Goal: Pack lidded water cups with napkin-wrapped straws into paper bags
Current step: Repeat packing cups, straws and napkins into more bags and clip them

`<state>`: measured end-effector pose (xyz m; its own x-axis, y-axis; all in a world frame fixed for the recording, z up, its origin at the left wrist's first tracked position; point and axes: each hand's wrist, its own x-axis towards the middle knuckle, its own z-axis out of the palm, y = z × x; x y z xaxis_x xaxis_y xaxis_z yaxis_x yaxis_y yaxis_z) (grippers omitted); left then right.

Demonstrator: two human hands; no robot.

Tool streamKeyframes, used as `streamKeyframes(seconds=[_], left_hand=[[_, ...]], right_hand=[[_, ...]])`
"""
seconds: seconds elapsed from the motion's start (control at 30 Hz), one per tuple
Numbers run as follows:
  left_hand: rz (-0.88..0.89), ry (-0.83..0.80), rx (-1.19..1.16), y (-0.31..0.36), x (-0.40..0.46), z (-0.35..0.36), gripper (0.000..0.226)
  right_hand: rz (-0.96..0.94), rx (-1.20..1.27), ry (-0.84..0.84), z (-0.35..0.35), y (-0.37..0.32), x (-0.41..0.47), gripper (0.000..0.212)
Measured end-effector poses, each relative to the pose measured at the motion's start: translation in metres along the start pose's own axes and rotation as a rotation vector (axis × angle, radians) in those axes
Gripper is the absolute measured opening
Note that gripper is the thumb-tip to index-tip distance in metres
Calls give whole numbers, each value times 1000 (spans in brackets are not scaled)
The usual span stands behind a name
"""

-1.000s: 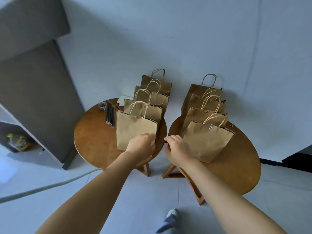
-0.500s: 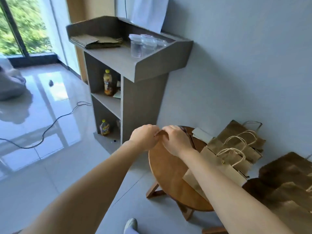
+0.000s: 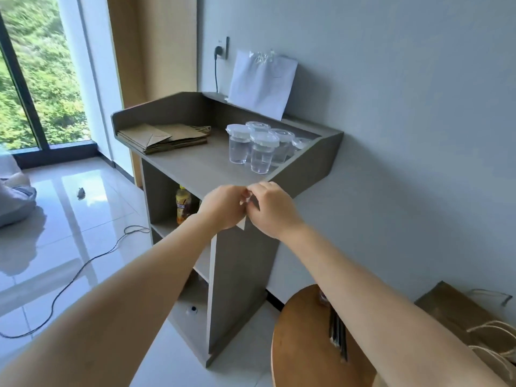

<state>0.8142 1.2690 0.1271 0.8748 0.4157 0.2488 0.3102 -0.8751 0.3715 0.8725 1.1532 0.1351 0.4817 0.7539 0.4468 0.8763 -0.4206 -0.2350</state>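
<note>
On the grey stand [image 3: 201, 166], lidded water cups [image 3: 261, 152] and flat paper bags [image 3: 164, 136] are kept; a small white napkin [image 3: 242, 223] is pinched by both hands, left hand [image 3: 223, 208] and right hand [image 3: 272, 209]; bottle label [image 3: 182, 203] unreadable tbh.

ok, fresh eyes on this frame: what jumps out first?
Both hands meet mid-frame, the left hand and right hand pinching a small white napkin between them. Just behind, a cluster of lidded water cups stands on the grey stand, with flat paper bags stacked at its left.
</note>
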Motion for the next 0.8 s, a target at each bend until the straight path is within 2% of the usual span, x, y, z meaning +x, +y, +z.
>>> streamKeyframes(seconds=[0.13,0.3,0.5,0.63,0.8], left_hand=[[-28,25,-5,-37,47,-13,17],[-36,5,-10,-111,108,-20,34],[-83,16,-4,-232,190,-32,37],[-69,45,112,-301,243,-48,34],[-67,16,252,-346,289,-54,50]], right_hand=[[-17,-50,-15,17,-9,63,28],[83,-78,-107,58,-18,138,31],[257,-68,-198,123,-41,220,26],[369,-44,-204,150,-48,267,27],[437,-5,-182,175,-59,310,26]])
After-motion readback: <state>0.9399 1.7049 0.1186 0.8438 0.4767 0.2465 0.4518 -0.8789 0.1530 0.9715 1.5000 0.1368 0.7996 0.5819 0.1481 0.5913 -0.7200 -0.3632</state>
